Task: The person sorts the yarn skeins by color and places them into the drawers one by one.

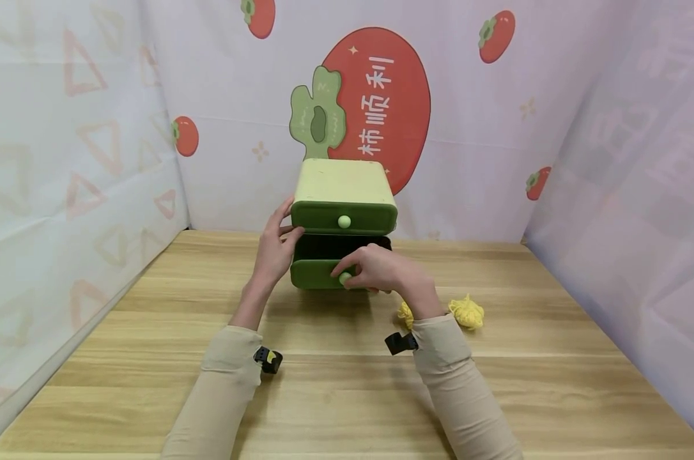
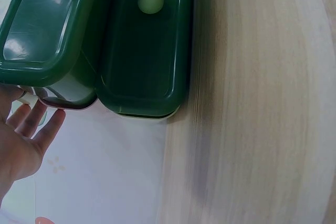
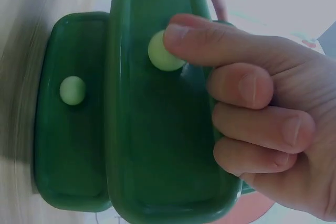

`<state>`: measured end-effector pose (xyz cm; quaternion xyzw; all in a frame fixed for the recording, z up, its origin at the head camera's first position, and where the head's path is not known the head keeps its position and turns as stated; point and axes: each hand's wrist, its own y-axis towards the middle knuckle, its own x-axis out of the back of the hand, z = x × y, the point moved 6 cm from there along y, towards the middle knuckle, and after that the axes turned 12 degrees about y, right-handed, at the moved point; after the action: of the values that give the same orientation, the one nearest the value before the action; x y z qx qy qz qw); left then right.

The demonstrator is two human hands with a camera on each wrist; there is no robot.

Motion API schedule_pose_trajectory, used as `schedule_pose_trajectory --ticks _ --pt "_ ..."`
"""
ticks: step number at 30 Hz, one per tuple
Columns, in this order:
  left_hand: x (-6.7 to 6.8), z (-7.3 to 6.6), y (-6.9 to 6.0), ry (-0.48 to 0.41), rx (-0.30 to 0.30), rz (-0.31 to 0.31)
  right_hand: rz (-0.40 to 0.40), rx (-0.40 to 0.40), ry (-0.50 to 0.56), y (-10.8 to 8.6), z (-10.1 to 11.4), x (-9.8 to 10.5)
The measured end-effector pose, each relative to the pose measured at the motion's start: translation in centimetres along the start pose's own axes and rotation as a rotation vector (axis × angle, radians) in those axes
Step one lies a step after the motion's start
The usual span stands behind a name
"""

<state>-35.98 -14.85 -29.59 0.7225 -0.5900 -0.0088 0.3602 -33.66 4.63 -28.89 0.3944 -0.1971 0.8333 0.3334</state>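
Two-handed, head view: L hand braced, fingers roughly straight, vs side of the cabinet on the bench; R hand pinching the pale knob of the middle drawer, which sticks out below the top one.
Drawer, L wrist view: juts past the bottom drawer; glossy, prob stiff, light plastic, maybe slick.
Knob, R wrist view: small + round, fingertip on it; IMO best hold, w/ L steadying bc cabinet might slide.

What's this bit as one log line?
left hand: touching cabinet; right hand: pinching knob; its drawer: open; yellow yarn: on table
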Motion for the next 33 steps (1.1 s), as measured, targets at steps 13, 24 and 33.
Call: schedule_pose_trajectory --ticks 13,24,33 --pt "0.8 -2.2 -0.7 0.009 0.004 0.016 -0.164 0.092 -0.107 1.2 -1.1 0.4" --pt "-0.1 0.2 0.0 0.022 -0.002 0.003 -0.306 0.128 -0.118 2.1 -2.7 0.4" --pt "-0.5 1.9 0.5 0.025 -0.005 -0.004 -0.450 0.260 -0.248 2.3 -2.7 0.5"
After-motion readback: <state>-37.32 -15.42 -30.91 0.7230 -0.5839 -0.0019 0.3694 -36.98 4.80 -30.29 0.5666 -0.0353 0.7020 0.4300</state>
